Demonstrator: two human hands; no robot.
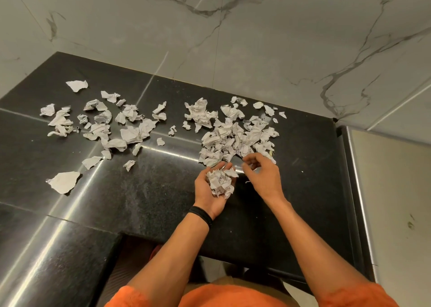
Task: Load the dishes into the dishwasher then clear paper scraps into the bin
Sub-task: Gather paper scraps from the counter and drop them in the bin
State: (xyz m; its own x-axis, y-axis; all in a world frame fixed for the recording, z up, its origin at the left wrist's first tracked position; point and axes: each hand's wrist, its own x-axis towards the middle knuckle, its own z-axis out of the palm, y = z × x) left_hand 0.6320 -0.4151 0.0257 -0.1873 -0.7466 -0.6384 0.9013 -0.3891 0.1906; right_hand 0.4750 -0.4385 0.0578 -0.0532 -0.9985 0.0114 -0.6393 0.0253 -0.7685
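Fingers (250,161) of the right hand (261,176) curl loosely, pinching scraps off the pile (238,138) at twelve o'clock; the left hand (211,190), cupped palm-up, cradles a handful (220,180). Crumpled paper seems featherlight, springy, easily spilled: gather bunches from underneath, squeeze gently

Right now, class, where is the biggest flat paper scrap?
It lies on the black countertop at the head view's left, nearest the person, apart from the crumpled scraps.
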